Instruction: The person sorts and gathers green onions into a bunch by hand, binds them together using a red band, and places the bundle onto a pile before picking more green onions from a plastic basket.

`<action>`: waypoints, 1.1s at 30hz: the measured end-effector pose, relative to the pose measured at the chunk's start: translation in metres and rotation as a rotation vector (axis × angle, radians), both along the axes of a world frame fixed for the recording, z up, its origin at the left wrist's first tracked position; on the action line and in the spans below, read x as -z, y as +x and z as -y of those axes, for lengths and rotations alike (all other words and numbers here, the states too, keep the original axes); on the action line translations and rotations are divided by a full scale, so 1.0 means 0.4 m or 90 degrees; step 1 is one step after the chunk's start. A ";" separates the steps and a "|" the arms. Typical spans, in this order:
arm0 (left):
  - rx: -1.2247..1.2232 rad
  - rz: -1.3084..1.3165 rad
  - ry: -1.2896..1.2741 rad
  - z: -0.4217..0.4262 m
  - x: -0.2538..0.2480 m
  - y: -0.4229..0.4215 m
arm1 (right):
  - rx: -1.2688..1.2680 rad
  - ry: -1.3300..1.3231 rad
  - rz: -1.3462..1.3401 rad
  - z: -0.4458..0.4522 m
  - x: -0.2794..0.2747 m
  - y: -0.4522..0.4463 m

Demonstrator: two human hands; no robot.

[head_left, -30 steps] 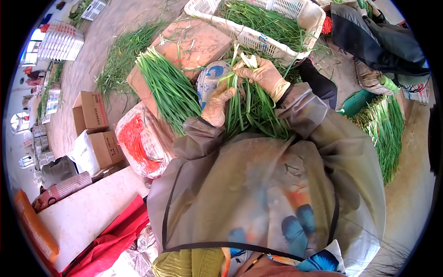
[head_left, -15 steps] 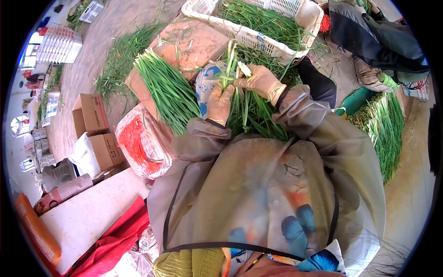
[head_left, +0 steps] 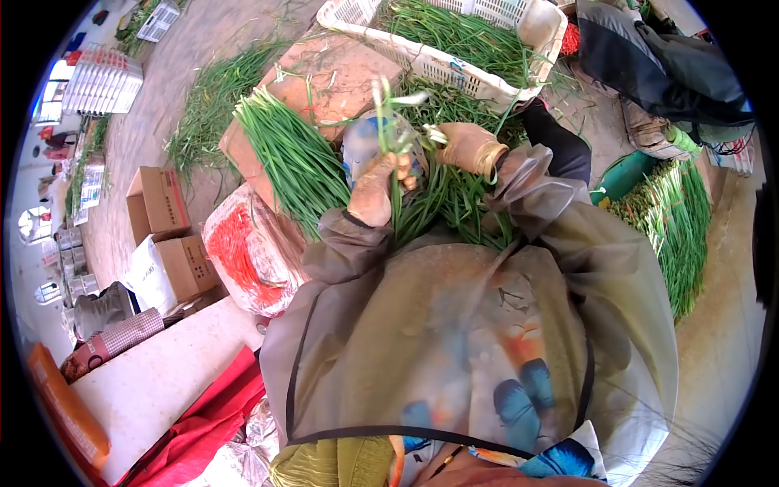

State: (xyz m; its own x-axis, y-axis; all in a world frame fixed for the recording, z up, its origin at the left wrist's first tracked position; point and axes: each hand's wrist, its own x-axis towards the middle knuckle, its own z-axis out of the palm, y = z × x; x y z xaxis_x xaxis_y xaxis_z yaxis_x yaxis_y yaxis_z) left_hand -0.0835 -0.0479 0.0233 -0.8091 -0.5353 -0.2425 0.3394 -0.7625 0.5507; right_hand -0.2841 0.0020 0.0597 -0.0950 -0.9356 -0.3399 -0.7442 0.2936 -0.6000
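Just beyond the translucent smock [head_left: 438,325], loose chives [head_left: 462,203] lie in a heap. The left hand [head_left: 379,185] pinches a few upright chives [head_left: 387,131] between thumb and fingers; the right hand [head_left: 471,148], just beside, has curled fingers pressed on pale-ended stems [head_left: 436,135]. Farther, a chive sheaf [head_left: 292,158] lies across a reddish-brown board [head_left: 349,77], near a slotted white crate [head_left: 422,53] of greens [head_left: 466,40].

Bright light, curved fisheye edges (corners black); blurred stalks [head_left: 384,109]
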 end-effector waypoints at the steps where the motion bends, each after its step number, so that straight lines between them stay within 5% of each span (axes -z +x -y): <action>1: 0.023 -0.117 0.059 0.011 0.001 0.008 | 0.021 0.011 0.029 0.001 0.028 -0.017; 3: -0.007 -0.097 0.053 0.023 0.010 0.008 | 0.081 0.016 0.156 -0.003 0.059 -0.044; 6: -0.111 0.590 -0.806 0.010 -0.038 -0.032 | 0.192 -0.073 0.459 -0.016 0.041 -0.027; 7: -0.226 0.610 -0.962 0.008 -0.047 -0.047 | 0.210 -0.111 0.475 -0.018 0.029 -0.021; 9: -0.315 0.440 -0.915 0.013 -0.048 -0.067 | 0.225 -0.134 0.538 -0.020 0.017 -0.015; 11: -0.320 0.448 -0.905 -0.005 -0.058 -0.074 | 0.223 -0.181 0.613 -0.033 0.012 -0.007; 13: -0.011 0.451 -0.720 -0.021 -0.050 -0.068 | 0.210 -0.180 0.583 -0.027 0.003 -0.006; 14: 0.001 0.326 -0.635 -0.033 -0.033 -0.075 | 0.255 -0.183 0.614 -0.028 -0.006 -0.001; 17: 0.014 0.385 -0.724 -0.038 -0.033 -0.055 | 0.430 -0.178 0.671 -0.018 -0.040 -0.042; 19: -0.012 0.347 -0.622 -0.035 -0.008 -0.041 | 0.424 -0.311 0.731 -0.005 -0.028 -0.099; 21: -0.037 0.308 -0.562 -0.033 -0.014 -0.028 | 0.344 -0.193 0.372 0.017 0.015 -0.165; 23: -0.087 0.305 -0.536 -0.026 -0.021 -0.023 | 0.293 -0.279 0.117 0.009 0.079 -0.178; 27: -0.070 0.282 -0.498 -0.019 -0.039 -0.025 | 0.297 -0.333 0.380 -0.011 0.010 -0.090; 33: 0.067 0.187 -0.300 -0.033 -0.079 -0.042 | 0.106 -0.098 0.637 -0.023 -0.067 0.019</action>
State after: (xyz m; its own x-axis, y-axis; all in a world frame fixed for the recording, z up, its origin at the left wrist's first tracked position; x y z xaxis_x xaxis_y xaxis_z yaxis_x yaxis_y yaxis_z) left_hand -0.1002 -0.0346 0.0547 -0.7983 -0.5606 -0.2200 0.0557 -0.4325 0.8999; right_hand -0.2766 0.0112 0.0864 0.0335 -0.9768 -0.2117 0.1616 0.2143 -0.9633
